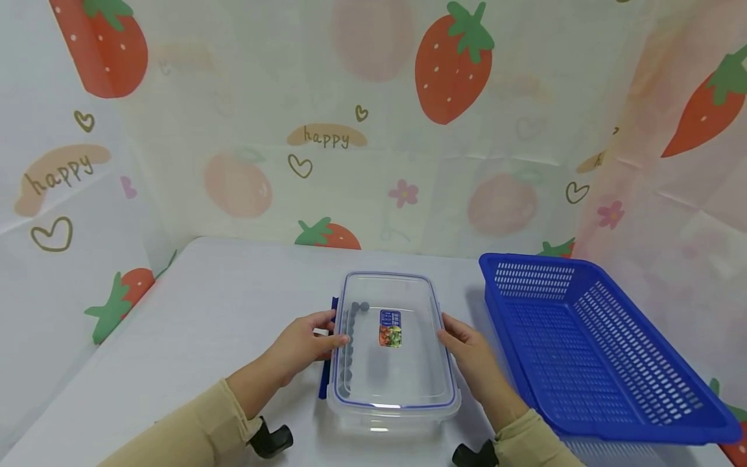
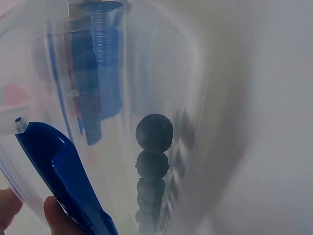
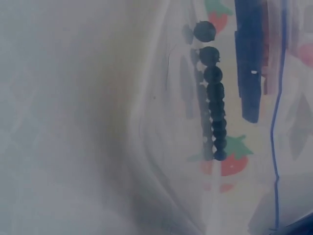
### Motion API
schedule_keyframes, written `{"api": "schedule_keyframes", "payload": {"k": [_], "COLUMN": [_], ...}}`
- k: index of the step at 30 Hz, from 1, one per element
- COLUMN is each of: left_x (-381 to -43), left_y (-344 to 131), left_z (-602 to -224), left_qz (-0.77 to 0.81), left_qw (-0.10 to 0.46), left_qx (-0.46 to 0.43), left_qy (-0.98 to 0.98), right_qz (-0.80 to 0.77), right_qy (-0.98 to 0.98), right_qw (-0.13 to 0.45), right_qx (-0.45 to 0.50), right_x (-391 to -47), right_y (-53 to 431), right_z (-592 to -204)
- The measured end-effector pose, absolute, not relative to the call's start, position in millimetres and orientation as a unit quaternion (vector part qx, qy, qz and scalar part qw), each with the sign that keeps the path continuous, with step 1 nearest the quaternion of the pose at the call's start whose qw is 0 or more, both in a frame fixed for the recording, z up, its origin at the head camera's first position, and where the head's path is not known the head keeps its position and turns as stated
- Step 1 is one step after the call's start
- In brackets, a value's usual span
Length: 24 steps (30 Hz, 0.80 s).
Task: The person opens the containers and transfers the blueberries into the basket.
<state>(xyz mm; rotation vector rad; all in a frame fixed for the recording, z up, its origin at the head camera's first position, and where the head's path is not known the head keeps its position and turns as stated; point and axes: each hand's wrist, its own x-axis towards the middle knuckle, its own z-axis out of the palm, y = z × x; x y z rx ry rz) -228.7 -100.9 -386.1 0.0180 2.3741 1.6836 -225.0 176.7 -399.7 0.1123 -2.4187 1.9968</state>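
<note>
A clear plastic food box (image 1: 393, 411) lies in front of me, its transparent lid (image 1: 417, 373) on top with a blue seal round the edge. Inside, along the left wall, runs a row of dark round balls (image 2: 154, 133) that look like blueberries. My left hand (image 1: 303, 342) grips the left edge, thumb on the lid and fingers by the blue side latch (image 1: 323, 379). That latch stands out from the wall in the left wrist view. On the opposite side, my right hand (image 1: 474, 357) holds the right edge, fingertips at the lid's rim.
A blue perforated basket (image 1: 653, 432) stands close at the right of the box. White cloth (image 1: 233, 292) covers the table, and a strawberry-print curtain (image 1: 373, 168) hangs behind and at both sides. Black mounts (image 1: 271, 440) sit at the wrists. A colourful label (image 1: 390, 328) is on the lid.
</note>
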Motion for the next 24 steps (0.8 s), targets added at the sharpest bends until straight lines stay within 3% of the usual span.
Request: {"api": "schedule_keyframes", "payload": {"k": [24], "left_x": [-230.9], "left_y": [-105.7], "left_z": [-385.2], "left_qz": [0.563], "left_qw": [0.154], "left_qx": [0.059], "left_qy": [0.81], "right_qz": [0.754], "right_qy": [-0.649], "right_qw": [-0.058], "right_qx": [0.084], "right_x": [-222.0], "right_y": [179.1], "right_z": [-406.5]}}
